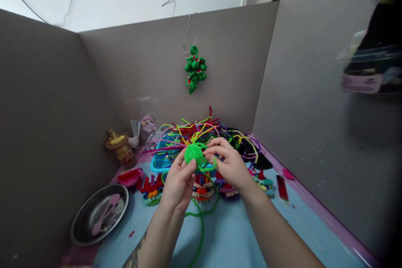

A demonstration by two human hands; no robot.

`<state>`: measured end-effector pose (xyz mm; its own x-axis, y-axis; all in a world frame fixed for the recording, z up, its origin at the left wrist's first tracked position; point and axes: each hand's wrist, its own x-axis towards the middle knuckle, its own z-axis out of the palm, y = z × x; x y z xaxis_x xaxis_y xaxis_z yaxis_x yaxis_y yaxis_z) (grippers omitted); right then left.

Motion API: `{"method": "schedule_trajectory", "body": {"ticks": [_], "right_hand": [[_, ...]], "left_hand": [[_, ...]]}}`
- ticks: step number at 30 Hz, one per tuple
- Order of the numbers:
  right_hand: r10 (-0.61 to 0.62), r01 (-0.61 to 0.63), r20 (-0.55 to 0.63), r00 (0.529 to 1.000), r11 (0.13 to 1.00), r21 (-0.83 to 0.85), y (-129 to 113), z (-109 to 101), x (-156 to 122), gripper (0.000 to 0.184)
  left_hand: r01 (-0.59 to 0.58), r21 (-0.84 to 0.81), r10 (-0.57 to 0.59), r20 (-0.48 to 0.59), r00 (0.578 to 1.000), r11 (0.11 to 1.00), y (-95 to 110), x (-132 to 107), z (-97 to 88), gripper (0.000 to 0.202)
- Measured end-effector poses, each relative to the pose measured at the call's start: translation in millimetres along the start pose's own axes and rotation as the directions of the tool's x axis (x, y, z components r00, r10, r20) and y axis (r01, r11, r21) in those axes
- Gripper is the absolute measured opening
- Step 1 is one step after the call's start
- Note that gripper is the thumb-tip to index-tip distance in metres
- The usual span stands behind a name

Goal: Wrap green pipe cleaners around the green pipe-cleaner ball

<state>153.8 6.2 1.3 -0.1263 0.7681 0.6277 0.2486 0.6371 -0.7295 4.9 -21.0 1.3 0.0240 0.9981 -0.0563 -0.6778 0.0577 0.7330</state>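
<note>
A bright green round piece of coiled fuzzy yarn or pipe cleaner (194, 153) is held up in front of me, above the table. My left hand (181, 176) pinches its lower left side between thumb and fingers. At its right edge, my right hand (226, 160) has its fingers pinched on a loose green strand (207, 168) beside the round piece. A long green tail (201, 230) hangs from there down over the blue table cover. Behind my hands sit several colourful crafted pieces (202, 188), partly hidden by my hands.
A blue tray (157, 164) at the back holds many coloured strands. On the left stands a metal bowl (75, 227) with a pink spoon (105, 217) and white bits. A green ornament (195, 69) hangs on the back partition (141, 63). A yellow-brown cup (121, 146) is at the left.
</note>
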Motion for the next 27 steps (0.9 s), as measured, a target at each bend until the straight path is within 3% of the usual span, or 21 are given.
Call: {"method": "schedule_trajectory", "body": {"ticks": [4,8,11,13,16,18,21,24,27], "right_hand": [[-0.003,0.002,0.073,0.997,1.0,0.022,-5.4,2.0,-1.1,0.022],[-0.033,0.028,0.161,0.986,0.999,0.035,-13.7,9.6,-3.7,0.007],[-0.049,0.042,0.109,0.993,0.997,0.063,-16.6,10.9,-4.2,0.011],[-0.026,0.026,0.003,1.0,0.995,0.094,-16.0,8.0,-3.8,0.012],[0.061,-0.031,-0.199,0.978,0.988,0.15,-11.1,3.4,-2.6,0.014],[0.127,-0.083,-0.258,0.958,0.981,0.176,-6.5,3.0,-1.8,0.016],[0.157,-0.12,-0.246,0.956,0.98,0.16,-0.7,5.9,-1.2,0.016],[0.129,-0.11,-0.162,0.978,0.987,0.12,1.8,9.7,-1.2,0.015],[0.125,-0.117,-0.119,0.985,0.991,0.071,2.1,12.8,-1.8,0.011]], "left_hand": [[-0.059,-0.062,0.053,-0.094,0.994,0.996,-0.7,4.3,-4.2,0.045],[-0.092,-0.069,0.086,-0.094,0.992,0.993,-3.5,7.0,-6.5,0.047],[-0.122,-0.011,0.121,-0.074,0.99,0.992,-5.9,7.8,-7.0,0.051],[-0.118,0.059,0.121,-0.053,0.991,0.991,-7.0,6.8,-5.8,0.053],[-0.056,0.154,0.052,0.026,0.998,0.987,-7.2,2.9,-2.3,0.056],[-0.022,0.178,0.011,0.062,0.998,0.984,-6.4,0.6,-0.4,0.057],[-0.005,0.144,0.003,0.019,1.0,0.99,-3.5,0.8,-0.6,0.056],[-0.002,0.062,0.005,-0.044,0.999,0.998,0.1,3.9,-2.7,0.052],[0.008,0.036,-0.007,-0.031,1.0,0.999,1.6,5.5,-3.6,0.051]]}}
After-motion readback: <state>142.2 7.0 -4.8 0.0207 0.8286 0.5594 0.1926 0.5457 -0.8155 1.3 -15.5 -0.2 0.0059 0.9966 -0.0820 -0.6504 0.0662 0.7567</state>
